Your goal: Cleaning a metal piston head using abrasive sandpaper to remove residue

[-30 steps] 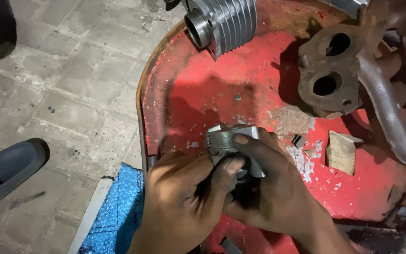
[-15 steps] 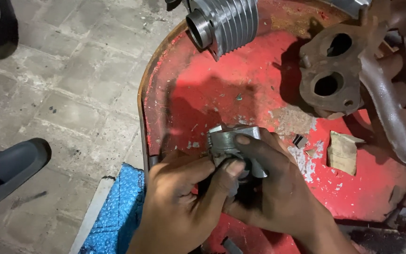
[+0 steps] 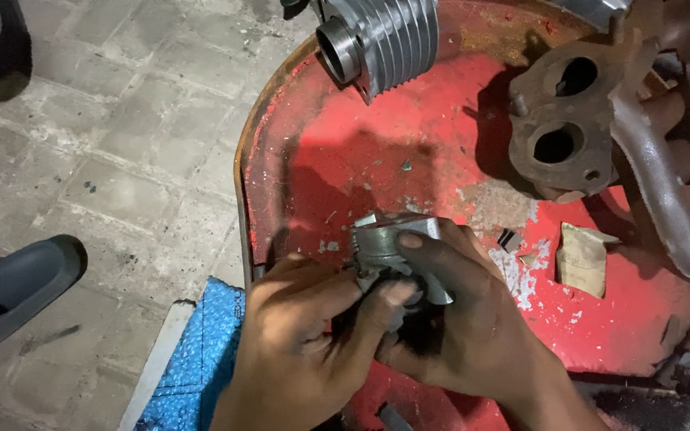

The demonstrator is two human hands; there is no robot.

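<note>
Both my hands hold a small grey metal piston (image 3: 389,239) over the near part of a round red metal drum top (image 3: 409,152). My right hand (image 3: 473,327) wraps it from the right, with a finger laid across its top. My left hand (image 3: 305,343) presses in from the left, its thumb and fingers against the piston's lower side. The part's underside is hidden by my fingers.
A finned silver engine cylinder (image 3: 381,36) lies at the drum's far edge. A rusty exhaust manifold (image 3: 569,132) and pipe (image 3: 672,207) sit at the right. A small folded paper packet (image 3: 580,257) lies beside them. Blue cloth (image 3: 197,359) and a grey sandal (image 3: 13,283) are on the paved floor.
My hands and the piston stay in nearly the same place; the fingers shift slightly on the part.
</note>
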